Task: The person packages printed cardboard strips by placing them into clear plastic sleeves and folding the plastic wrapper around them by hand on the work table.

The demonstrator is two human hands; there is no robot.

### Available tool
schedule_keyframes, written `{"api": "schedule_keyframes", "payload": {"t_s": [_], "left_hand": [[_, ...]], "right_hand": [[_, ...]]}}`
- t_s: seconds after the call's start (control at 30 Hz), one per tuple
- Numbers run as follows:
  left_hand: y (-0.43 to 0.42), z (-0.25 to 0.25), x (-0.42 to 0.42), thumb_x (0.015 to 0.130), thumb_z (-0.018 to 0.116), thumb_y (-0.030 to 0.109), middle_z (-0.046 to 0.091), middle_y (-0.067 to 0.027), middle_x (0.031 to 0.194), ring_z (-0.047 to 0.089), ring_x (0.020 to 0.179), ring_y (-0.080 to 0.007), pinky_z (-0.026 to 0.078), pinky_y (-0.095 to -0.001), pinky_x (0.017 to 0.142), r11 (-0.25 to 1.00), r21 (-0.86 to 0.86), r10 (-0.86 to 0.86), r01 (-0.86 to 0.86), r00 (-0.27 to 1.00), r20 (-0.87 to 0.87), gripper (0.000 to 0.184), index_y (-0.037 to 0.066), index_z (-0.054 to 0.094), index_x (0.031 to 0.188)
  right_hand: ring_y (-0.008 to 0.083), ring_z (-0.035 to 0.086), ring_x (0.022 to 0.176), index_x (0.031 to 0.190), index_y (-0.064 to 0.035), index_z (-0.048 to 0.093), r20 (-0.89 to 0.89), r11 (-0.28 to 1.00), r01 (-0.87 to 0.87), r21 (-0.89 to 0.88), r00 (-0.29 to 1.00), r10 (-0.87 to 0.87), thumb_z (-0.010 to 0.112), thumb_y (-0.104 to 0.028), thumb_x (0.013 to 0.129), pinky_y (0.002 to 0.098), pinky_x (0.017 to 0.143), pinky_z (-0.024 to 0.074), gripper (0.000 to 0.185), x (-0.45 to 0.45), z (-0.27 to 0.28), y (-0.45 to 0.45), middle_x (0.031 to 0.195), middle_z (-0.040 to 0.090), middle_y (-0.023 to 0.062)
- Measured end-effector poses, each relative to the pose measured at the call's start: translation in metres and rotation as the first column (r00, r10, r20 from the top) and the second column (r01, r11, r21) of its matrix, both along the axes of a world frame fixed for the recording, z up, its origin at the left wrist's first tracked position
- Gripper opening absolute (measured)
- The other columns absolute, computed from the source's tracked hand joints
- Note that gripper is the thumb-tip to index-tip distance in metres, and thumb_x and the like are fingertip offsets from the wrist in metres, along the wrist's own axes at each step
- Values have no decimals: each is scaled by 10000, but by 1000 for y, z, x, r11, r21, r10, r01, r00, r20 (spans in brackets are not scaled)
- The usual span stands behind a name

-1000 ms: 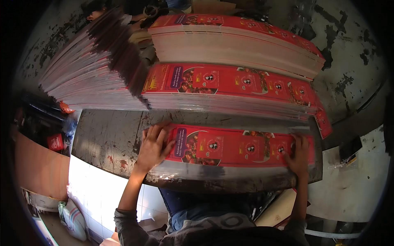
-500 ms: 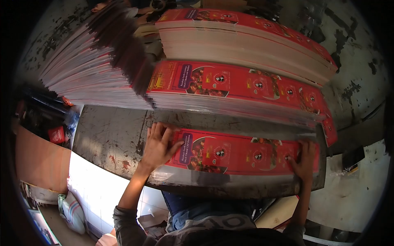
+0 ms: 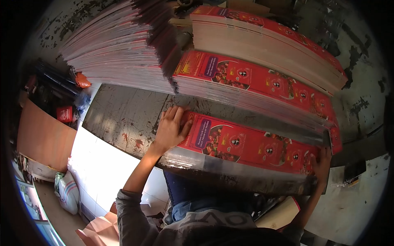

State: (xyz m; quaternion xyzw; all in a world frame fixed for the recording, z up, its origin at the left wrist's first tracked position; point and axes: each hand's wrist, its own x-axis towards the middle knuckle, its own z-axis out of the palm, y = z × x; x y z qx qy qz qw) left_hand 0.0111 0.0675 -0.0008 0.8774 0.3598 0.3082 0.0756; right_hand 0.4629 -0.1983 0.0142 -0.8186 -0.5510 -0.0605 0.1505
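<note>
A long bundle of red printed sheets lies along the front edge of the dark worn table. Food pictures and a purple label show on its top face, and its front side looks glossy, like clear plastic. My left hand clasps the left end, thumb over the top and fingers at the back corner. At the opposite end my right hand has its thumb on top, with the other fingers around the end and partly hidden. Just behind lies a thicker stack of the same sheets.
Another tall red-topped stack stands at the back. On the left, a high leaning pile of sheets rises beside it. A brown board, a white sack and a red packet are at the lower left.
The whole view has tilted and shifted, so the stacks appear further right and slope down to the right. Both hands stay at the ends of the front bundle.
</note>
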Motion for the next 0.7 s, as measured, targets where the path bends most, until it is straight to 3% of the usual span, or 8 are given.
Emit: {"api": "schedule_keyframes", "payload": {"t_s": [0.07, 0.2, 0.43, 0.67, 0.7], "left_hand": [[2, -2, -1, 796, 600, 164, 537, -135, 912, 517, 862, -308, 390, -403, 763, 1000, 15, 1, -1, 1000, 21, 324, 39, 528, 1087], [7, -6, 3, 794, 605, 108, 523, -152, 903, 497, 855, -342, 404, -422, 795, 998, 60, -25, 24, 999, 20, 274, 27, 530, 1045], [14, -6, 8, 786, 642, 121, 505, -152, 862, 486, 814, -343, 430, -418, 728, 992, 119, -34, 30, 999, 30, 208, 14, 543, 935], [20, -8, 8, 812, 630, 124, 548, -145, 830, 534, 796, -345, 449, -403, 712, 998, 58, 10, -13, 999, 48, 189, 16, 540, 939], [20, -7, 7, 835, 598, 121, 571, -150, 816, 559, 778, -341, 457, -397, 704, 999, -45, 19, -10, 982, 190, 163, 20, 546, 953]], "right_hand": [[408, 433, 1065, 1120, -3, 485, 86, 997, -32, 66, 996, 26, 624, -272, 780, 461, 918, 337, 455, 17, -2, -7, 1116, 445, 213], [418, 421, 1088, 1130, 20, 463, 34, 988, -47, 146, 999, 43, 605, -259, 809, 467, 943, 318, 448, 29, -14, -12, 1120, 444, 234], [405, 424, 1083, 1125, 34, 459, -86, 997, 4, 82, 996, 4, 592, -223, 825, 444, 936, 329, 416, 26, -12, -10, 1110, 437, 233], [396, 438, 1039, 1073, 31, 486, -36, 993, -8, 115, 999, 12, 594, -202, 818, 428, 907, 348, 362, 25, -11, -9, 1069, 442, 221], [394, 443, 1027, 1066, 30, 487, -25, 994, -21, 104, 999, 23, 596, -203, 817, 428, 895, 354, 358, 25, -9, -8, 1059, 447, 221]]}}
